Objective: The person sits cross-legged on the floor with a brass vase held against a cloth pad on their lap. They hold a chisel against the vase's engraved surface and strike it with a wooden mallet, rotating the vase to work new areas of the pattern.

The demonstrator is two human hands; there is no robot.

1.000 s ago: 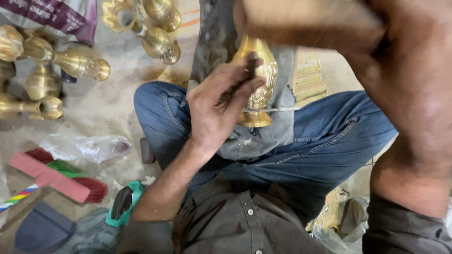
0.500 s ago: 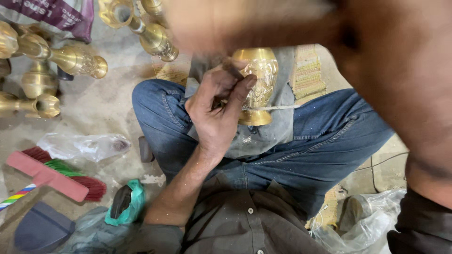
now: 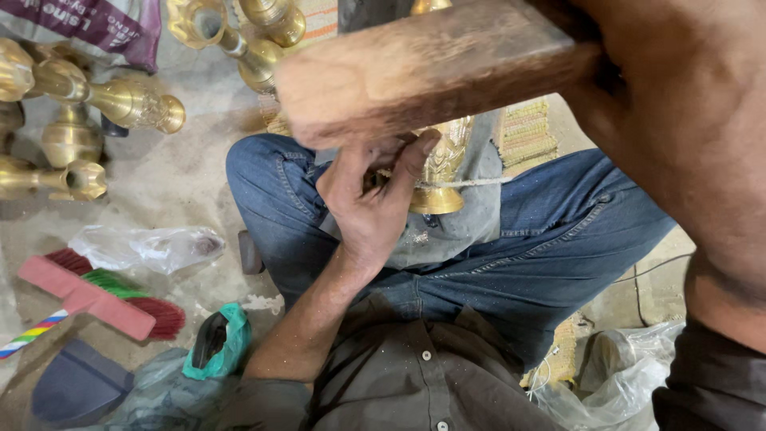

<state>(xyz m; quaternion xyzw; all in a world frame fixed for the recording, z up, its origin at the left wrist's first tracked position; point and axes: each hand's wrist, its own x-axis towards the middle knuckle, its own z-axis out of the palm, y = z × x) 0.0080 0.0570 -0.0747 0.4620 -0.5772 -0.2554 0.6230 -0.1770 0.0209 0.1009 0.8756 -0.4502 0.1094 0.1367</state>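
Head view, read from left to right. At far left, several finished-looking brass pieces (image 3: 120,100) lie on the concrete floor (image 3: 183,191), with a red-bristled brush (image 3: 96,299), a crumpled clear bag (image 3: 152,246) and a teal bag (image 3: 219,343) nearer the seated person.

Centre: the left hand (image 3: 371,203) is curled, thumb and forefinger pinched on a small tool that is mostly hidden, its tip set against the embossed brass vessel (image 3: 443,164). The vessel stands upright on a grey cloth (image 3: 455,227) over the lap, between the jeans-clad knees (image 3: 558,239), with a cord (image 3: 463,183) drawn around its lower body.

Upper centre to right: a wooden mallet (image 3: 431,68), blurred, hangs above the left hand and vessel. The right hand is largely out of frame, so its grip on the mallet cannot be told, though the forearm (image 3: 702,144) runs straight up to the wooden block.

Progress, as a judgement: relief already covers the visible face of the vessel, so chasing appears well advanced. With tool and mallet both in position, work on this piece seems unfinished, and how much surface remains cannot be told.
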